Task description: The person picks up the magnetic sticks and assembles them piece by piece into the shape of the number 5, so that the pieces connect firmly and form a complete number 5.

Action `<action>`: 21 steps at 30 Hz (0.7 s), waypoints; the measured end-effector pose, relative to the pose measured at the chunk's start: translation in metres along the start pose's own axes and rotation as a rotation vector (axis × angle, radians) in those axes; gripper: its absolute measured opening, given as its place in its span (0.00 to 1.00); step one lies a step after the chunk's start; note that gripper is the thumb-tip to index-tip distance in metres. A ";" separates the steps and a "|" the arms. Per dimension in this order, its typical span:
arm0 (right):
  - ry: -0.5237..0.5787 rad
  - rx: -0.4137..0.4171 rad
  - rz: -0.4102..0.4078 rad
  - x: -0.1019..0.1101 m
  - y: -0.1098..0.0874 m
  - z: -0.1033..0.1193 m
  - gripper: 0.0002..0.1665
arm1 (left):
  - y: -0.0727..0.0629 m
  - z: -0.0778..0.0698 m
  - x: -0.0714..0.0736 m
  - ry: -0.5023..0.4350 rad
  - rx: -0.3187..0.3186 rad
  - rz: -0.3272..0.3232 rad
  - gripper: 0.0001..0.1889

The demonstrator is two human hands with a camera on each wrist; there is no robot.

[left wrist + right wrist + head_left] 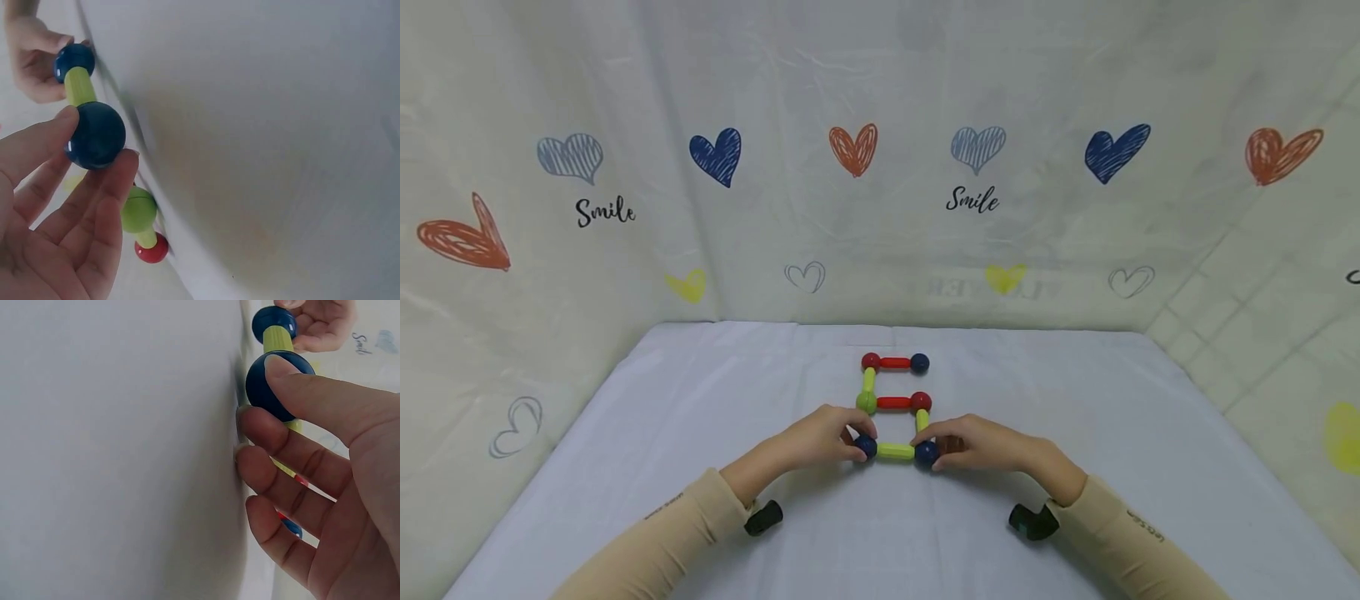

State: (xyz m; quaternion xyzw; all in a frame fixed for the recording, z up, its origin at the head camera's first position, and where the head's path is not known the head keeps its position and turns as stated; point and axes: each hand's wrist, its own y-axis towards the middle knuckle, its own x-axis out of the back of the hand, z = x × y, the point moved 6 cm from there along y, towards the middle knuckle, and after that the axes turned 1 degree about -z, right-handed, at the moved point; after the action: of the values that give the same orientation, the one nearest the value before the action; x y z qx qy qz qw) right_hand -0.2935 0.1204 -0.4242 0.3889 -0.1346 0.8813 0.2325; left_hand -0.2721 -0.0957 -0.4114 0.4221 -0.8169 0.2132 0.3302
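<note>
My left hand (831,437) pinches a dark blue ball (97,136) between thumb and fingertips. Across from it, my right hand (977,442) holds another dark blue ball (275,384), its thumb lying on top. A lime-green rod (895,451) joins these two balls. From the right-hand ball a second lime rod (922,421) runs back to a red ball (921,402). A red rod (893,402) links that one to a green ball (867,402). Farther back, another lime rod (868,380) leads to a red ball (870,361), then a red rod (895,363) and a blue ball (920,363).
The pieces lie on a white cloth-covered table (700,392). Behind it hangs a pale curtain (895,67) printed with hearts and the word Smile. Dark wrist cameras (1033,522) sit below both sleeves, close over the cloth.
</note>
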 end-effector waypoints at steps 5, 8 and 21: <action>-0.002 -0.001 0.002 0.001 0.001 0.001 0.23 | 0.001 0.000 0.000 0.007 -0.006 -0.007 0.12; -0.002 -0.008 0.006 0.001 0.002 0.001 0.23 | 0.002 0.001 -0.001 0.009 0.002 -0.005 0.12; -0.029 -0.054 0.008 0.006 0.001 -0.002 0.26 | 0.003 0.004 -0.001 0.041 0.038 -0.015 0.15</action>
State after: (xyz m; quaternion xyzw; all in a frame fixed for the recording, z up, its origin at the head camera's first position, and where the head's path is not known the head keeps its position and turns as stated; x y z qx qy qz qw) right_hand -0.2985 0.1216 -0.4211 0.3945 -0.1634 0.8725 0.2376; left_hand -0.2756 -0.0960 -0.4146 0.4297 -0.8026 0.2348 0.3406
